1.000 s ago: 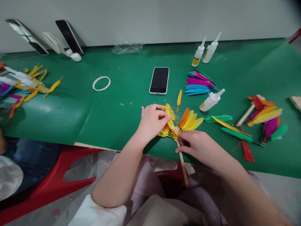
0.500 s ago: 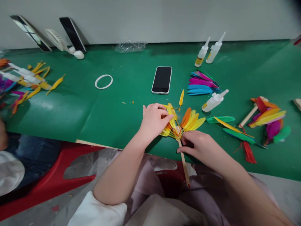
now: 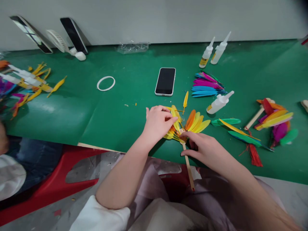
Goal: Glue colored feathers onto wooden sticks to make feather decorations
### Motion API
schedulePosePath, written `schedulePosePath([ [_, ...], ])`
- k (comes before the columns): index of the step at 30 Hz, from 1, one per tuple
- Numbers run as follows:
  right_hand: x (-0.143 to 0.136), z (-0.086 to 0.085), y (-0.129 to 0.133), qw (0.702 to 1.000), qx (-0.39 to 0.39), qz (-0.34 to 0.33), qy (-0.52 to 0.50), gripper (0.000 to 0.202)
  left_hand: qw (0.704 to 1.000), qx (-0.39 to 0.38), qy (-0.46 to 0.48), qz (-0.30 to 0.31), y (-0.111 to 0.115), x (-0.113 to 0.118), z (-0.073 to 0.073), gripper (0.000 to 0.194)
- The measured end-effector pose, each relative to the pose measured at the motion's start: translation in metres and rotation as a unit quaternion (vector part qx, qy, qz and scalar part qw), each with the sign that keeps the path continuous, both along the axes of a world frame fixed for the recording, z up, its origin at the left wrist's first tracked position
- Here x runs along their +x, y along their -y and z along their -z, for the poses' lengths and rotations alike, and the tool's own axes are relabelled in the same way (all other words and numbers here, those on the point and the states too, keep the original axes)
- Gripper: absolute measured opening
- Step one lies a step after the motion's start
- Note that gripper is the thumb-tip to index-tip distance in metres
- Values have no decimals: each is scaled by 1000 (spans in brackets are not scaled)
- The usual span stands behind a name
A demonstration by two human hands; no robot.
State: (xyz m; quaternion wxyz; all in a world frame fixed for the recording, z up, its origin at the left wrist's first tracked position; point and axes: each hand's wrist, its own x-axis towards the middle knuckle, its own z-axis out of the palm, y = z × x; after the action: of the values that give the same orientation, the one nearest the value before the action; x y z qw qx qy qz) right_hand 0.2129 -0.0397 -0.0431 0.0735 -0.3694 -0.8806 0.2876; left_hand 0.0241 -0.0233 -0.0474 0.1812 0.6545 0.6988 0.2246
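Observation:
A feather fan (image 3: 197, 124) with yellow and orange feathers on a wooden handle (image 3: 189, 169) lies at the table's near edge, the handle jutting over it. My left hand (image 3: 158, 123) is closed over the fan's left feathers, its thumb and fingertips pinching a yellow feather (image 3: 175, 113). With the thumb by the handle and the forefinger over the joint where the quills meet, my right hand (image 3: 202, 144) grips the fan's base. A loose yellow feather (image 3: 185, 99) lies just beyond the fan. The undersides of the fingers are partly hidden.
A glue bottle (image 3: 219, 103), pink and blue feathers (image 3: 208, 85) and a phone (image 3: 166, 81) lie ahead. Two more glue bottles (image 3: 205, 54) stand behind. To the right are green feathers (image 3: 244, 138), a red tassel (image 3: 255, 154) and another colourful fan (image 3: 275, 120). A person sits at left.
My right forefinger has moved up and left onto the joint of the feathers. The left hand and the fan have stayed in place.

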Motion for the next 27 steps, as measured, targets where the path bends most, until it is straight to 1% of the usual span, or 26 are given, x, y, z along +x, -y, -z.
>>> schedulePosePath([
  [4, 0, -1, 0, 1000, -1, -2, 6, 35, 1000, -4, 1, -2, 0, -1, -1, 14],
  [10, 1, -1, 0, 1000, -7, -1, 8, 35, 1000, -12, 12, -12, -2, -3, -5, 12],
  [14, 0, -2, 0, 1000, -11, 2, 12, 36, 999, -28, 9, -14, -3, -6, -8, 17],
  [18, 0, -1, -1, 1000, -9, 5, 7, 36, 1000, -19, -1, -14, -3, -11, -6, 23],
  [27, 0, 0, 0, 1000, -10, 13, -3, 31, 1000, -14, -6, -11, -4, -12, -3, 21],
])
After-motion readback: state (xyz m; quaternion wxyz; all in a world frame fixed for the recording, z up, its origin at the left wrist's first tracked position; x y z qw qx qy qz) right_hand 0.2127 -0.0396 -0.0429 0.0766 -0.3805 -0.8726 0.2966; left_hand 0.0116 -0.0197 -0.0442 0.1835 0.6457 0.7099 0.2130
